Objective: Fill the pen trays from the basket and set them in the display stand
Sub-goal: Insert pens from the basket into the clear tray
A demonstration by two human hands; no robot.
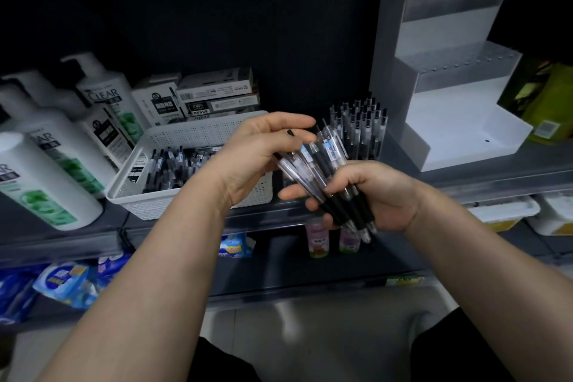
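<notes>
Plastic pens (319, 161), light and slick: our right hand (381, 195) clamps their rubber grips (336, 207), our left hand (254, 161) curls round the tops.

Pen bundle (322, 161): clear barrels, black grips, small blue-and-white labels; standing pens (359, 124) are likewise clear with black tops. Basket (198, 133) is white with a fine grid of punched dots, display stand (459, 121) white with grey frosted bands and a row of dots on its middle step, shelf (496, 175) dark grey. Shampoo bottles (46, 183) white with green patches and black lettering, boxes (217, 88) white and black, packets (62, 282) blue, small bottles (317, 239) pink and green, far-right pack (552, 96) yellow-green.
</notes>
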